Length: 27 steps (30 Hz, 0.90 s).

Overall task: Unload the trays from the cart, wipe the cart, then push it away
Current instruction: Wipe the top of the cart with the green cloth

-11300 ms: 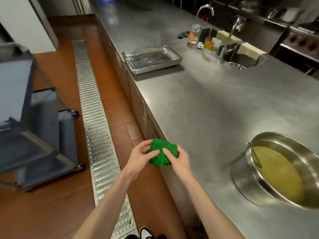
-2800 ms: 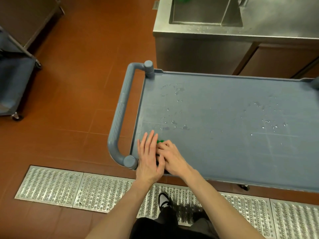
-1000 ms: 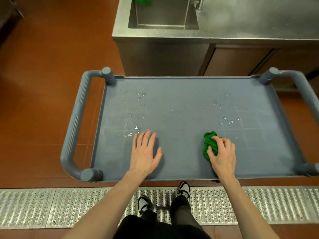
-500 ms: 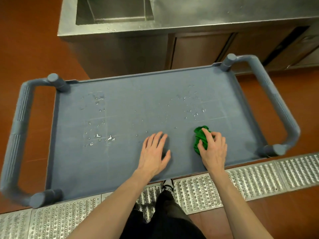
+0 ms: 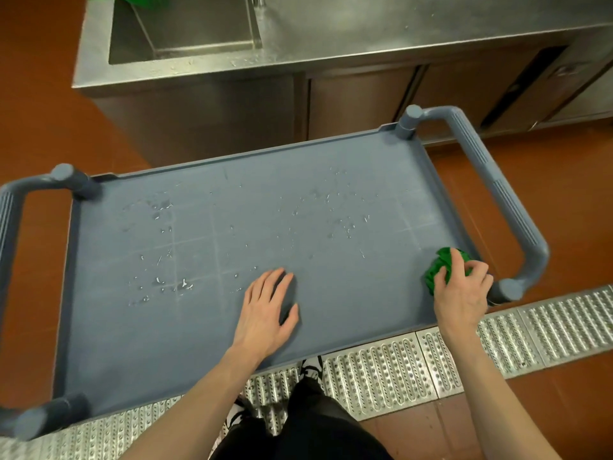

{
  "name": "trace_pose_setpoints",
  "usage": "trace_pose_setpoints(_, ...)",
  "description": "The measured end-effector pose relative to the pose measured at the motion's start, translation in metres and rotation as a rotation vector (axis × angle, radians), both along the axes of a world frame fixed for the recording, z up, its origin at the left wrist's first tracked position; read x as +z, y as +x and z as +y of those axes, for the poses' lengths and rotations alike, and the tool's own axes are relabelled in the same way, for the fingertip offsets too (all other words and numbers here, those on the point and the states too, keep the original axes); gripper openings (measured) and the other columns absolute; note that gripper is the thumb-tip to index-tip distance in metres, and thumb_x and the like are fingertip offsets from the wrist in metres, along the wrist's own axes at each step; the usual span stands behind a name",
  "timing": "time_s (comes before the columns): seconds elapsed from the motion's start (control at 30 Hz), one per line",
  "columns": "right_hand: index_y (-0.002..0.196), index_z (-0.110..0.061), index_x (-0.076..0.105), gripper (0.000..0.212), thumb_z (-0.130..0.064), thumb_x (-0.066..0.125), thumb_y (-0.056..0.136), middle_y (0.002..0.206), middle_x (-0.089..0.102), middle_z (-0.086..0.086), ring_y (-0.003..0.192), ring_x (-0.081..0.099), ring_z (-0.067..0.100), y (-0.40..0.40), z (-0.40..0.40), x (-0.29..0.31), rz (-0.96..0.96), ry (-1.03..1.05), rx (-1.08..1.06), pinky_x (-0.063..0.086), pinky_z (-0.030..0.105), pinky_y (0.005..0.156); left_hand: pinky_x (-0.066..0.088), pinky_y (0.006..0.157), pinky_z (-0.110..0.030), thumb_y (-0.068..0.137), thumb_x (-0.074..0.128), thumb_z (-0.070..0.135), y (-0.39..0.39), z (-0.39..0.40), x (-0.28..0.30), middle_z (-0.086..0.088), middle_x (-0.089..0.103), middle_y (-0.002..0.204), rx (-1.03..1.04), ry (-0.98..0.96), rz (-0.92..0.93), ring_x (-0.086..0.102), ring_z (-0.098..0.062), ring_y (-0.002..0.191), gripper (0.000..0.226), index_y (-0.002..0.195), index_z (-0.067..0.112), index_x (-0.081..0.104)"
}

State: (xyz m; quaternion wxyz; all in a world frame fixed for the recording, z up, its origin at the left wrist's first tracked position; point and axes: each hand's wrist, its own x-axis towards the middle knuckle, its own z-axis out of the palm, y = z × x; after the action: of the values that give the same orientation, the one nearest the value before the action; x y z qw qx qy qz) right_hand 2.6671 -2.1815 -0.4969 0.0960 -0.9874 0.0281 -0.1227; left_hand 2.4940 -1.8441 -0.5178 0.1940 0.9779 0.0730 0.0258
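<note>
The grey-blue cart (image 5: pixel 205 333) stands in front of me with a bare top shelf, a looped handle at each end. Water drops and white specks dot the shelf's left and far middle. My right hand (image 5: pixel 462 295) presses a crumpled green cloth (image 5: pixel 442 265) onto the shelf's near right corner, close to the right handle (image 5: pixel 517 220). My left hand (image 5: pixel 267 310) lies flat, fingers spread, on the shelf near its front edge. No trays are in view.
A steel counter with a sink basin (image 5: pixel 185 31) stands just beyond the cart, cabinet doors under it. Something green (image 5: pixel 142 0) lies at the sink's far edge. A metal floor drain grate (image 5: pixel 414 363) runs under my feet on the red-brown tiles.
My right hand has slid the green cloth rightward along the shelf's front, from the middle to the near right corner. My left hand stays flat on the shelf.
</note>
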Motion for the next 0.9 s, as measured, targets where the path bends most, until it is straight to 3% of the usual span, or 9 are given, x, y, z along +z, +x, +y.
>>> trace_pose_setpoints(0.2, 0.130, -0.009, 0.056, 0.025, -0.015, 0.047, 0.108, 0.120, 0.048, 0.026, 0.098, 0.048, 0.046, 0.022, 0.007, -0.011, -0.023, -0.043, -0.075, 0.053, 0.054, 0.061, 0.029, 0.124, -0.044, 0.099, 0.061, 0.038, 0.006, -0.003, 0.000, -0.005, 0.043, 0.161, 0.004, 0.015, -0.009, 0.038, -0.028, 0.149, 0.061, 0.155, 0.017, 0.047)
trace_pose_setpoints(0.37, 0.128, -0.013, 0.060, 0.027, -0.021, 0.054, 0.103, 0.121, 0.049, 0.021, 0.103, 0.046, 0.041, 0.057, 0.015, -0.009, -0.046, 0.091, -0.091, 0.042, 0.053, 0.084, 0.032, 0.123, -0.044, 0.097, 0.061, 0.038, 0.011, -0.002, -0.007, -0.005, 0.047, 0.161, 0.012, 0.009, -0.042, 0.042, -0.027, 0.149, 0.060, 0.152, 0.016, 0.053)
trace_pose_setpoints(0.47, 0.122, -0.015, 0.063, 0.030, -0.030, 0.061, 0.096, 0.118, 0.050, 0.018, 0.104, 0.046, 0.039, 0.075, 0.018, -0.009, -0.073, 0.215, -0.100, 0.039, 0.050, 0.088, 0.034, 0.122, -0.045, 0.095, 0.064, 0.038, 0.015, -0.003, -0.008, -0.005, 0.047, 0.161, 0.016, 0.010, -0.061, 0.043, -0.027, 0.149, 0.059, 0.149, 0.015, 0.055)
trace_pose_setpoints(0.67, 0.110, -0.013, 0.069, 0.027, -0.019, 0.072, 0.083, 0.108, 0.052, 0.013, 0.097, 0.050, 0.032, 0.069, 0.063, -0.017, -0.032, 0.405, 0.195, 0.043, 0.045, 0.088, 0.037, 0.120, -0.047, 0.093, 0.067, 0.039, 0.019, -0.003, -0.009, -0.008, 0.050, 0.158, 0.025, 0.042, -0.068, 0.046, -0.029, 0.145, 0.062, 0.149, 0.012, 0.056)
trace_pose_setpoints(0.8, 0.107, -0.018, 0.068, 0.027, -0.030, 0.071, 0.083, 0.106, 0.051, 0.008, 0.093, 0.052, 0.031, 0.035, 0.127, -0.022, 0.057, 0.383, 0.411, 0.042, 0.043, 0.082, 0.038, 0.119, -0.046, 0.094, 0.065, 0.041, 0.021, -0.005, -0.008, -0.008, 0.051, 0.158, 0.020, 0.053, -0.073, 0.047, -0.029, 0.146, 0.063, 0.149, 0.013, 0.056)
trace_pose_setpoints(0.9, 0.112, -0.020, 0.066, 0.027, -0.027, 0.073, 0.086, 0.109, 0.052, 0.006, 0.094, 0.053, 0.030, 0.006, 0.172, -0.023, 0.097, 0.342, 0.627, 0.043, 0.042, 0.078, 0.037, 0.120, -0.045, 0.095, 0.062, 0.043, 0.023, -0.005, -0.008, -0.007, 0.050, 0.158, 0.019, 0.043, -0.061, 0.046, -0.028, 0.147, 0.064, 0.151, 0.013, 0.054)
